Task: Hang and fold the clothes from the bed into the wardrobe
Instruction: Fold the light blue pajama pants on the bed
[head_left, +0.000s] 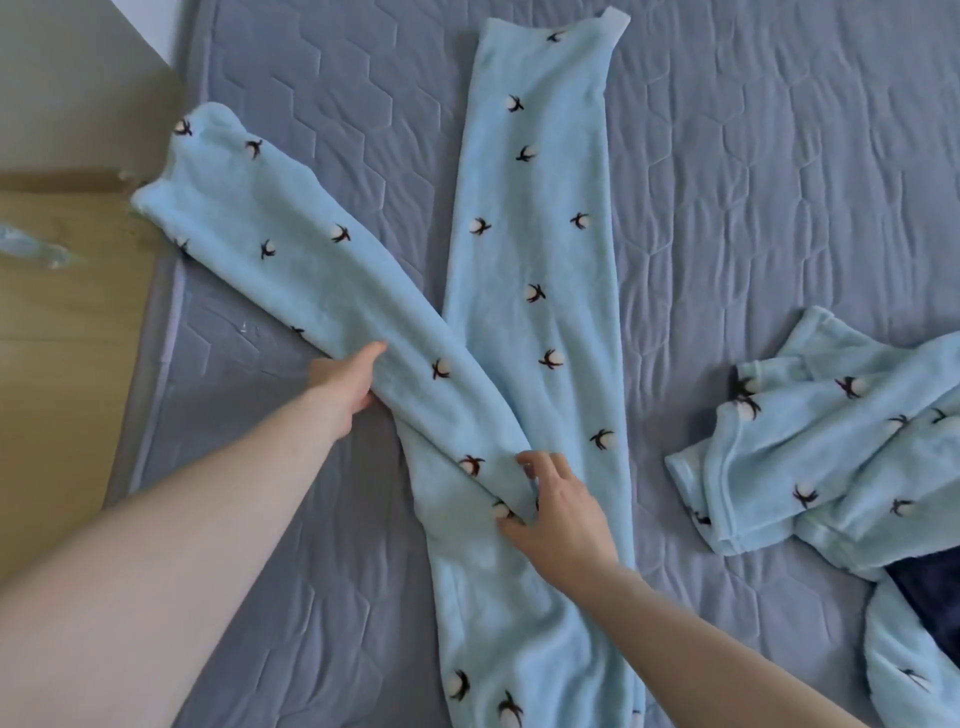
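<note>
Light blue fleece pyjama trousers (535, 249) with a cotton-flower print lie spread on the grey quilted bed (753, 182). One leg runs straight away from me, the other angles off to the left. My left hand (345, 382) grips the lower edge of the angled leg near its middle. My right hand (553, 512) rests at the crotch where the two legs meet, its fingers bent and pressing into the fabric there.
A matching blue fleece top (831, 457) lies crumpled at the right, with a dark navy garment (930, 597) beside it. A cardboard box (62, 291) stands by the bed's left edge.
</note>
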